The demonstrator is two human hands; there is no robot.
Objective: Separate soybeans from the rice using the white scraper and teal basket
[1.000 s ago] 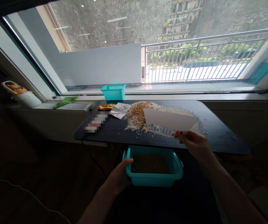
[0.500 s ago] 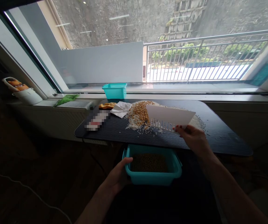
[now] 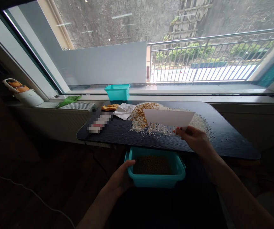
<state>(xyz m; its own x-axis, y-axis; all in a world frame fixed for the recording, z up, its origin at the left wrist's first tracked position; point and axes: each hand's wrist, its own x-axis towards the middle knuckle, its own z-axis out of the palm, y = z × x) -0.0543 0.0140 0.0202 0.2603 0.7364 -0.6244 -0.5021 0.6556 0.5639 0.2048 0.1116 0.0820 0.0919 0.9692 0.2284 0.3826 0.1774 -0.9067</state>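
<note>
My right hand grips the near corner of a white slotted plastic basket, tipped on its side over the black table. The basket rests against a pile of yellow-brown beans mixed with white rice. My left hand is closed on the left rim of a teal tub held below the table's front edge. The tub holds a layer of brown beans.
A second teal tub stands on the window sill behind the table. A crumpled white paper, an orange object and a blurred-out item lie on the table's left half. A green cloth and white bowl sit farther left.
My right hand has slid the white basket a little leftward and away along the table into the grain pile. The teal tub and my left hand have barely moved.
</note>
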